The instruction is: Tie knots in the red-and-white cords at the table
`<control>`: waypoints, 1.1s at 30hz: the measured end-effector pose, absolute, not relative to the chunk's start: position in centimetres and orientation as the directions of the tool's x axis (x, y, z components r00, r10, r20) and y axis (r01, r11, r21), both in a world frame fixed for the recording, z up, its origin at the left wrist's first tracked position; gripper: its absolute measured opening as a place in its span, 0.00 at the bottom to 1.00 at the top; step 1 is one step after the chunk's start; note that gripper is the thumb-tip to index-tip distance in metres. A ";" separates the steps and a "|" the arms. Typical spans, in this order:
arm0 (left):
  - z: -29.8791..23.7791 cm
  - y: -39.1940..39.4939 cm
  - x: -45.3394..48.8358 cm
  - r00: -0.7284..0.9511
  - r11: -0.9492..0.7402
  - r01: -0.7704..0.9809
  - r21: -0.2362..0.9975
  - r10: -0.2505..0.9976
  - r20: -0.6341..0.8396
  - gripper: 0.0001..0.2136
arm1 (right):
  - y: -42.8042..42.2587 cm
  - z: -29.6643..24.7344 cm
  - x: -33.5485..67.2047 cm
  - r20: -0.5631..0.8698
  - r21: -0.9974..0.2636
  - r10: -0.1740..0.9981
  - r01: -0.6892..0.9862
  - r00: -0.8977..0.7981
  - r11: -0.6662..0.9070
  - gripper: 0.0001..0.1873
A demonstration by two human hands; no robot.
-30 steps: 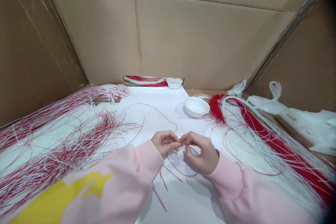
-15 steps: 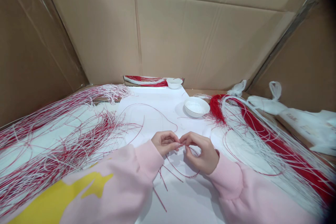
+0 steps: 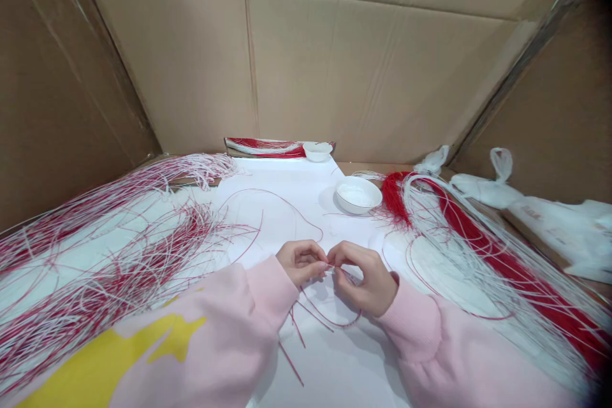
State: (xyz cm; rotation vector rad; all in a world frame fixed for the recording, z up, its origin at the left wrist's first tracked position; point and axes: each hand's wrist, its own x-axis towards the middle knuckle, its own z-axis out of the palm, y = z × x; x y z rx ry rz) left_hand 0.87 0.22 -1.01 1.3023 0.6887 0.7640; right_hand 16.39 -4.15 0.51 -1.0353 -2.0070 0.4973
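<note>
My left hand [image 3: 300, 261] and my right hand [image 3: 362, 277] meet fingertip to fingertip over the white sheet [image 3: 296, 204], both in pink sleeves. Each hand pinches a thin red string [image 3: 335, 322] that loops down on the sheet below my right hand. Short red string pieces [image 3: 294, 344] lie by my left cuff. A white bowl [image 3: 358, 194] stands just beyond my hands.
A spread of red and white strings [image 3: 105, 248] covers the left side. A thick bundle of red and white strings [image 3: 482, 255] runs along the right. White plastic bags [image 3: 540, 217] lie far right. A small white dish [image 3: 317, 150] and cardboard walls [image 3: 335, 64] close the back.
My hands have shifted very slightly; the red loop under my right hand has moved a little. Nothing else differs.
</note>
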 end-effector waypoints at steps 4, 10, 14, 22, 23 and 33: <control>-0.7 0.1 0.9 0.591 0.101 -0.097 0.990 0.806 -0.024 0.13 | -4.2 0.2 16.4 0.458 -0.642 0.811 0.495 -0.364 0.585 0.07; -0.7 0.1 0.9 0.594 0.100 -0.098 0.990 0.804 -0.022 0.11 | -4.0 0.2 16.3 0.448 -0.639 0.816 0.507 -0.366 0.578 0.07; -0.9 0.2 0.9 0.598 0.098 -0.105 0.990 0.801 -0.016 0.11 | -4.1 0.2 16.4 0.450 -0.634 0.817 0.516 -0.361 0.577 0.07; -0.9 0.1 0.9 0.598 0.087 -0.117 0.989 0.801 0.000 0.10 | -4.1 0.3 16.3 0.472 -0.617 0.808 0.523 -0.351 0.588 0.06; -0.8 0.1 0.9 0.596 0.086 -0.120 0.989 0.803 0.002 0.10 | -4.1 0.3 16.3 0.470 -0.617 0.809 0.525 -0.352 0.587 0.06; -1.3 0.5 0.9 0.589 0.063 -0.121 0.991 0.808 0.020 0.08 | -4.2 0.3 16.5 0.439 -0.641 0.840 0.545 -0.318 0.541 0.05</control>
